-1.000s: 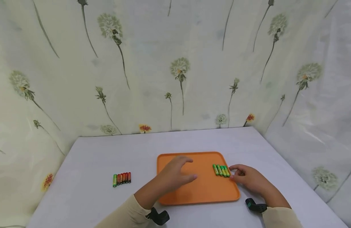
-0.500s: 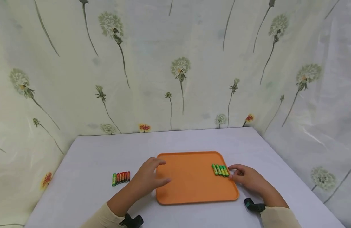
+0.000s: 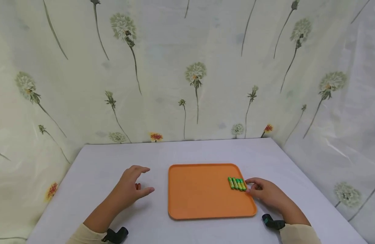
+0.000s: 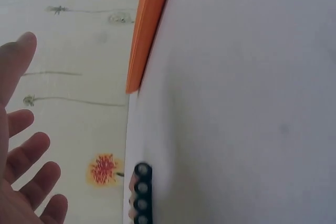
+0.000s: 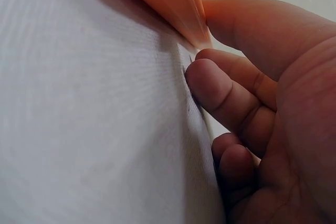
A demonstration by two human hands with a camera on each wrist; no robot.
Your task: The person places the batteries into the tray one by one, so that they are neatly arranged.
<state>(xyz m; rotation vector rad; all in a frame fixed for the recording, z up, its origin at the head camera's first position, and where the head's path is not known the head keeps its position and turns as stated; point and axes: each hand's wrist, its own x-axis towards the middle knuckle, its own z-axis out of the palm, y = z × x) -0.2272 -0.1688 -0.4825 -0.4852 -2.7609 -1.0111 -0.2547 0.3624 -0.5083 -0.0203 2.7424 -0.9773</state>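
My left hand [image 3: 126,189] hovers over the left of the table, thumb and fingers spread apart with nothing between them. Beneath it lies a row of batteries, mostly hidden; two red batteries [image 3: 138,186] show between thumb and forefinger. In the left wrist view, the ends of several batteries [image 4: 142,192] line up on the table, apart from the raised fingers. My right hand [image 3: 268,192] holds the right rim of an orange tray [image 3: 199,195] with thumb and forefinger, the other fingers bent. Several green batteries [image 3: 237,184] lie side by side on the tray, against that rim.
A white-covered table [image 3: 150,152] bears the tray and batteries. Behind it and along both sides hangs a flower-printed curtain [image 3: 217,84]. A black wrist camera sits on each wrist.
My left hand has swung left from above the tray to above the row of red batteries, now covering most of it. The right hand has stayed at the tray's rim.
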